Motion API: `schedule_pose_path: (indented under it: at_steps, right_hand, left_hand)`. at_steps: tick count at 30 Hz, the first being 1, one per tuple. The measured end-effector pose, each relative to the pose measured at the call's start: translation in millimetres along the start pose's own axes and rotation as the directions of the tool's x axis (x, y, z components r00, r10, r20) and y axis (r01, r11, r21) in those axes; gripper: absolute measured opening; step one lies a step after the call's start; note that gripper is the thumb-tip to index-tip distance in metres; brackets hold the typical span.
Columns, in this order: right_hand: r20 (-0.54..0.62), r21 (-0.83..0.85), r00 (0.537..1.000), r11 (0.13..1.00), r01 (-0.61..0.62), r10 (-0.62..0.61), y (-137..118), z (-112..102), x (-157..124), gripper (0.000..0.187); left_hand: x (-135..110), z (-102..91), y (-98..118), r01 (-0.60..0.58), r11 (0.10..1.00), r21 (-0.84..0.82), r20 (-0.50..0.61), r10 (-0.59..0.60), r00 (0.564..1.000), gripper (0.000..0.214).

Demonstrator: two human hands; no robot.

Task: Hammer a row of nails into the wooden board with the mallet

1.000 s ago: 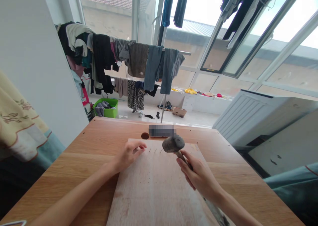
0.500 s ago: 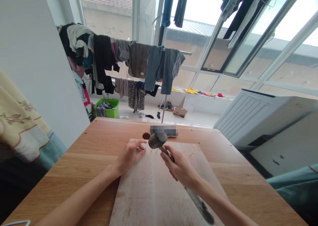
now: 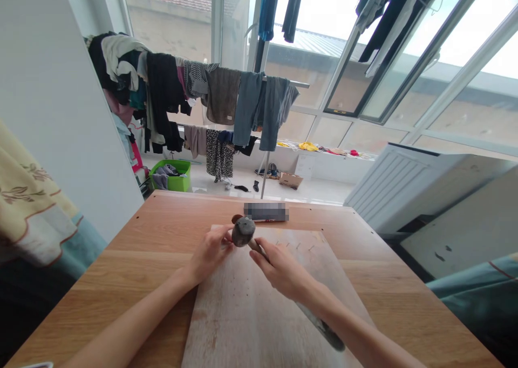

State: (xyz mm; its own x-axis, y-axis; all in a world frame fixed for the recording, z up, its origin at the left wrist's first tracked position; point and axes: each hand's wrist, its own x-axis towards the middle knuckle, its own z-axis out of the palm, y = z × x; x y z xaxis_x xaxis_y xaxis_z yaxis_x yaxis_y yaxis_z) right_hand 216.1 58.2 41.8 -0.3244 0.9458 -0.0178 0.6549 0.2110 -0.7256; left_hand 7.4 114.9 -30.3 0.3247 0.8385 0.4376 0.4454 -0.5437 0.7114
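Since a second ago the hammer [image 3: 243,231] has swung down and to the left, from above the middle of the board's far edge to a spot right beside the left hand's fingertips. The right hand [image 3: 279,268] has travelled left with it.

That right hand is wrapped around the wooden handle close under the dark, rounded head, and the rest of the handle trails back past the wrist. The left hand [image 3: 210,252] rests on the pale wooden board [image 3: 243,319], fingers curled and tips pinched together next to the hammer head. Anything between them is too small to see. A short row of small nails [image 3: 297,245] stands in the board to the right of the hammer. The board lies flat on a wooden table [image 3: 154,233].

Beyond the table, on the floor, sits a green basket [image 3: 172,175] with a heap of grey and pale clothes in it. A low cardboard box [image 3: 290,180] lies further right, and what it holds cannot be seen. Behind both stretches a drying rack [image 3: 226,95] crowded with hanging garments — dark tops, grey towels, a patterned piece. More clothes hang higher up, against the windows. A white wall panel [image 3: 52,103] rises at the left. A ribbed white panel [image 3: 388,184] leans at the right, close to the table's far corner.
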Motion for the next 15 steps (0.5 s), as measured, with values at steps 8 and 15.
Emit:
schedule_pose_path:
  at_steps: [8,15]
  right_hand:
    - [-0.045,0.643,0.949,0.736,-0.212,0.313,19.6,1.7,-73.6,0.046]
    - [-0.072,0.727,0.771,0.562,-0.394,0.633,58.8,-3.9,-126.7,0.057]
  left_hand:
    - [-2.5,2.1,-10.6,-0.005,1.000,-0.024,0.031,0.005,1.000,0.043]
    - [-2.8,-0.9,-3.3,-0.078,0.982,0.170,-0.002,0.080,0.997,0.035]
